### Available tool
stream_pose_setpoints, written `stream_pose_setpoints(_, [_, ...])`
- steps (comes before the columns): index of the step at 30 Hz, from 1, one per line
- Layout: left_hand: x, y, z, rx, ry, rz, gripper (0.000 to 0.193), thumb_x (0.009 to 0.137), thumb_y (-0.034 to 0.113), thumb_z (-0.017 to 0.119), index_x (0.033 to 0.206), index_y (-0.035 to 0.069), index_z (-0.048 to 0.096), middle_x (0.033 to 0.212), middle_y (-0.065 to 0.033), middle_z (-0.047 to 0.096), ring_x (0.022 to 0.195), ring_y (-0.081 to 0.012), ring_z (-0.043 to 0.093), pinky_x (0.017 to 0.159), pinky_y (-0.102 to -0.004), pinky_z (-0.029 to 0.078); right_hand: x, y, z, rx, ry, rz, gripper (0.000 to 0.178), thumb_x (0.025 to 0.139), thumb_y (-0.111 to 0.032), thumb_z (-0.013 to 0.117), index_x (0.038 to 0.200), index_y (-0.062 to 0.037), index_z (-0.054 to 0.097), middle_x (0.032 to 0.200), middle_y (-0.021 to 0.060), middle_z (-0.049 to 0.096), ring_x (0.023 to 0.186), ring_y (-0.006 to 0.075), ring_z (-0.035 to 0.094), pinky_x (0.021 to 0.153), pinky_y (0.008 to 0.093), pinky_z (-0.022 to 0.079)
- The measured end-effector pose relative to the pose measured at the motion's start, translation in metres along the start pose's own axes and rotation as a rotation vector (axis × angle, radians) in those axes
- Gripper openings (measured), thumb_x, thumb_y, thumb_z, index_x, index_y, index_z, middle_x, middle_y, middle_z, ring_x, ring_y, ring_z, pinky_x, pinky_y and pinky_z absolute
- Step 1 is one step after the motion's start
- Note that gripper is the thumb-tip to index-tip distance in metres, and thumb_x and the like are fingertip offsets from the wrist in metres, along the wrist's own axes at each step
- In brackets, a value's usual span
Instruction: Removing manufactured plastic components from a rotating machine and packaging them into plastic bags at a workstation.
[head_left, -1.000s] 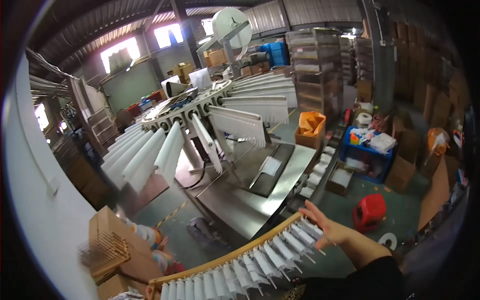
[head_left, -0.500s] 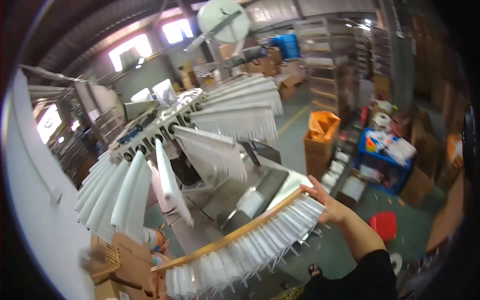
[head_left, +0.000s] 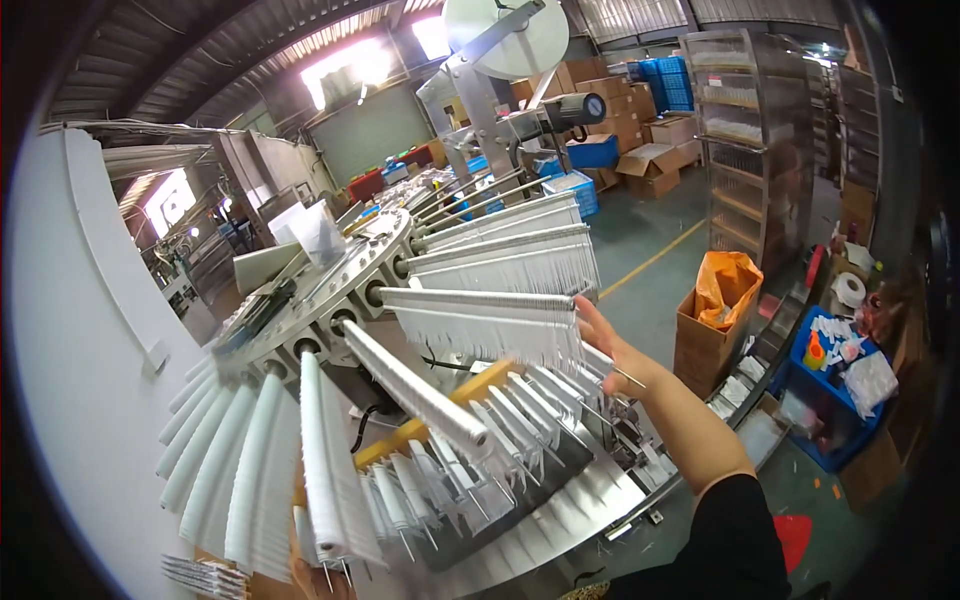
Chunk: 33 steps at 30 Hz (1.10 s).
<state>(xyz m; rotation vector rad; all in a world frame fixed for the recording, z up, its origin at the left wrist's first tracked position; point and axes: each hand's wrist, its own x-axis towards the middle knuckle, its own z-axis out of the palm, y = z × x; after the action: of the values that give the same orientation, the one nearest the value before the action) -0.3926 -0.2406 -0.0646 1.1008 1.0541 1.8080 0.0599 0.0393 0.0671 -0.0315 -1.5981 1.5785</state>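
My right hand [head_left: 602,345] grips the far end of a long wooden bar [head_left: 432,424] that carries a row of white tubes on thin pins. The bar slants from that hand down to the lower left, where a small part of my left hand [head_left: 305,572] shows at its other end, mostly hidden behind white tubes. I hold the bar under the radial arms of a round metal carousel machine [head_left: 330,290]. White fringed rods [head_left: 500,325] stick out of the carousel like spokes, and my right hand is just below one of them.
A steel machine table [head_left: 560,510] lies under the bar. A cardboard box with an orange bag [head_left: 722,300], a blue crate of small items [head_left: 840,375] and a tall wire rack [head_left: 750,120] stand to the right. A white panel [head_left: 80,360] fills the left.
The bar of white tubes has risen from low over the steel table to just under the carousel's arms. My right hand has lifted with it, and the carousel looks nearer.
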Motion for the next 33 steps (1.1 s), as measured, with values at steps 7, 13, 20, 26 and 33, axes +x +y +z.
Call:
stream_pose_setpoints(7, [0.014, -0.024, -0.029, 0.082, 0.087, -0.006, 0.027, 0.087, 0.017, 0.045, 0.111, 0.003, 0.048, 0.113, -0.0074, 0.046, 0.107, -0.0167, 0.044, 0.086, -0.0298, 0.040, 0.021, 0.028, -0.039, -0.082, -0.109, 0.068, 0.128, 0.045, -0.053, 0.077, 0.136, -0.0118, -0.004, 0.139, 0.0150, 0.014, 0.122, 0.0223, 0.025, 0.099, 0.0337, 0.022])
stream_pose_setpoints(13, [0.019, -0.034, -0.063, 0.155, 0.150, -0.002, 0.027, 0.087, 0.018, 0.045, 0.110, 0.003, 0.049, 0.111, -0.0073, 0.048, 0.105, -0.0163, 0.045, 0.085, -0.0296, 0.041, 0.009, 0.045, -0.046, -0.181, -0.169, 0.129, 0.125, 0.049, -0.056, 0.074, 0.136, -0.0096, -0.003, 0.139, 0.0167, 0.015, 0.124, 0.0237, 0.024, 0.099, 0.0338, 0.021])
stream_pose_setpoints(20, [-0.049, -0.030, -0.116, 0.236, 0.379, 0.049, 0.027, 0.087, 0.018, 0.046, 0.109, 0.003, 0.050, 0.108, -0.0072, 0.050, 0.102, -0.0159, 0.047, 0.083, -0.0294, 0.042, 0.006, 0.040, -0.036, -0.181, -0.139, 0.239, 0.133, 0.039, -0.059, 0.076, 0.135, -0.0047, 0.002, 0.138, 0.0134, 0.017, 0.127, 0.0201, 0.018, 0.102, 0.0307, 0.015])
stream_pose_setpoints(26, [-0.192, -0.003, -0.148, 0.335, 0.662, 0.095, 0.027, 0.087, 0.019, 0.046, 0.108, 0.003, 0.050, 0.106, -0.0070, 0.051, 0.101, -0.0155, 0.048, 0.082, -0.0291, 0.043, -0.007, 0.080, -0.032, -0.005, -0.006, 0.172, 0.128, 0.047, -0.066, 0.067, 0.135, -0.0078, -0.005, 0.140, 0.0152, 0.010, 0.129, 0.0248, 0.009, 0.103, 0.0359, 0.009])
stream_pose_setpoints(33, [-0.155, 0.030, 0.113, 1.172, 0.604, 0.030, 0.035, 0.081, 0.024, 0.052, 0.109, 0.003, 0.050, 0.100, -0.0146, 0.054, 0.096, -0.0277, 0.049, 0.084, -0.0357, 0.037, -0.099, 0.093, -0.052, -0.385, 0.154, 0.306, 0.051, 0.071, -0.024, 0.064, 0.115, -0.0066, 0.044, 0.113, 0.0112, 0.049, 0.104, 0.0240, 0.048, 0.089, 0.0326, 0.036])
